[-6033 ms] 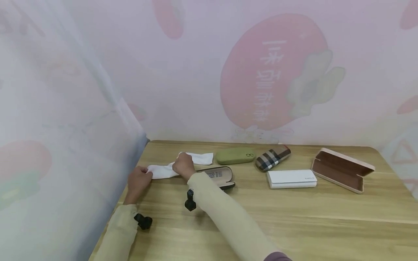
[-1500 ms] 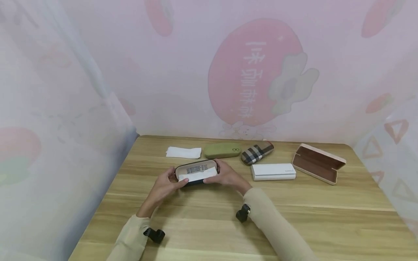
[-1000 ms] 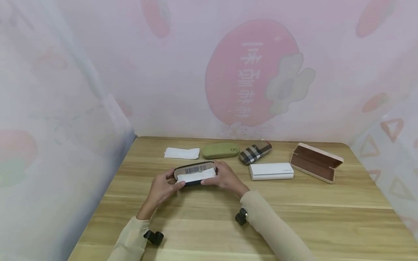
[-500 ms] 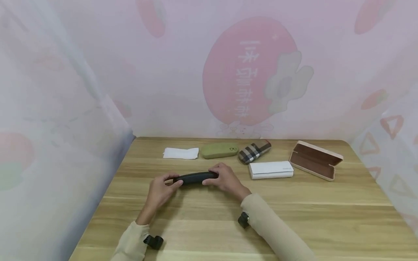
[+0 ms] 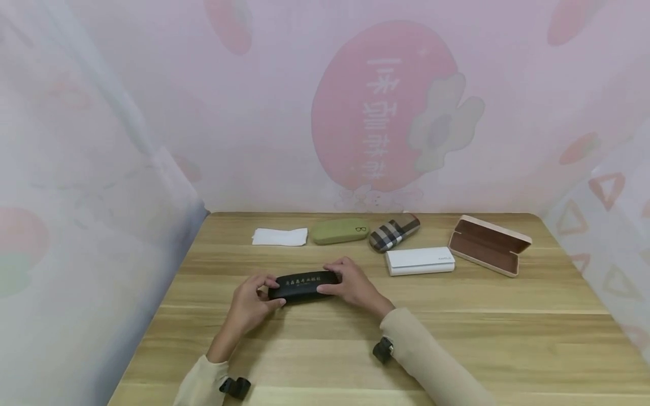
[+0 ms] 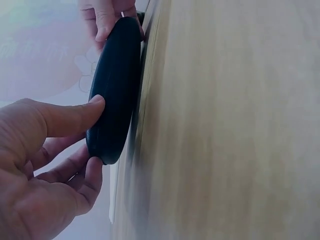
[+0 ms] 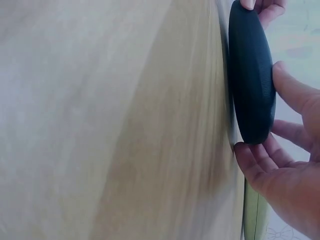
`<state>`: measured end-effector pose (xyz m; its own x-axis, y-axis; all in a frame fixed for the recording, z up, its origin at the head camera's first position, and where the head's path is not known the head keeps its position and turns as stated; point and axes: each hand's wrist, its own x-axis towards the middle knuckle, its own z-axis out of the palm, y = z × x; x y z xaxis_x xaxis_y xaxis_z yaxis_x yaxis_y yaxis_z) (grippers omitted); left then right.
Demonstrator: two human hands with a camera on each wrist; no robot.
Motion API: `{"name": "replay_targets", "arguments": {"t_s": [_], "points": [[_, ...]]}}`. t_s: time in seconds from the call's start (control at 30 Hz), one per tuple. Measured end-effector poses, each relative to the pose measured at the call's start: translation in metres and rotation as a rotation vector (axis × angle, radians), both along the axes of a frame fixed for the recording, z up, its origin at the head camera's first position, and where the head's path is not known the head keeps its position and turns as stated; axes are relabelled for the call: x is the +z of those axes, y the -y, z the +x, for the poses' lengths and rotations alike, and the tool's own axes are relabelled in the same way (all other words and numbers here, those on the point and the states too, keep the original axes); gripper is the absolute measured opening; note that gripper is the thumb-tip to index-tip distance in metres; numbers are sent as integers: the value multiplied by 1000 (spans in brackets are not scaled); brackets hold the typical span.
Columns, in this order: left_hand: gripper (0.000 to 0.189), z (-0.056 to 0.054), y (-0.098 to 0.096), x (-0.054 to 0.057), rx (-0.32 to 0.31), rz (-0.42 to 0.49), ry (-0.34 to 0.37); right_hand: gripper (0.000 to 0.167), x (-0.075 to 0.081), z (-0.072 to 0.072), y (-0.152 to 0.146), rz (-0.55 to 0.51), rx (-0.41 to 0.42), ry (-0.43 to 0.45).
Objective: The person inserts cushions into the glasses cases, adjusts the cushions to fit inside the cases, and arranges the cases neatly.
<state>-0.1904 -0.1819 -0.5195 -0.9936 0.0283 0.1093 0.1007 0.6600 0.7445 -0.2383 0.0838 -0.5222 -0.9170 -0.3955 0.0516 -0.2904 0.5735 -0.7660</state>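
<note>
A closed black glasses case (image 5: 303,286) with pale lettering on its lid is held between both hands, low over the table. My left hand (image 5: 251,304) grips its left end, thumb along the near side and fingers around the far side. At the opposite end my right hand (image 5: 357,290) grips it the same way, its thumb on the near edge of the lid. In the left wrist view the case (image 6: 116,90) shows its smooth dark side, with the left thumb pressed on it. The right wrist view has the right fingertips at the end of the case (image 7: 252,80).
Along the back of the wooden table (image 5: 325,361) lie a folded white cloth (image 5: 280,237), a green glasses case (image 5: 340,231) and a plaid case (image 5: 394,232). A white case (image 5: 420,261) is nearer, and an open pink case with brown lining (image 5: 490,245) stands at right.
Earlier the hands handled white cloth on the left, and then the case stood open with white cloth inside. Its lid has since been shut, and the case now tilts so its lettered top shows.
</note>
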Motion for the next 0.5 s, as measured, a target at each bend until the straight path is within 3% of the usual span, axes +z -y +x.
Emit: {"name": "replay_targets", "arguments": {"t_s": [0.27, 0.5], "points": [[51, 5, 5, -2, -13, 104, 55, 64, 1, 6, 4, 15, -30, 45], [48, 12, 6, -6, 36, 195, 119, 50, -2, 11, 1, -31, -84, 44]]}}
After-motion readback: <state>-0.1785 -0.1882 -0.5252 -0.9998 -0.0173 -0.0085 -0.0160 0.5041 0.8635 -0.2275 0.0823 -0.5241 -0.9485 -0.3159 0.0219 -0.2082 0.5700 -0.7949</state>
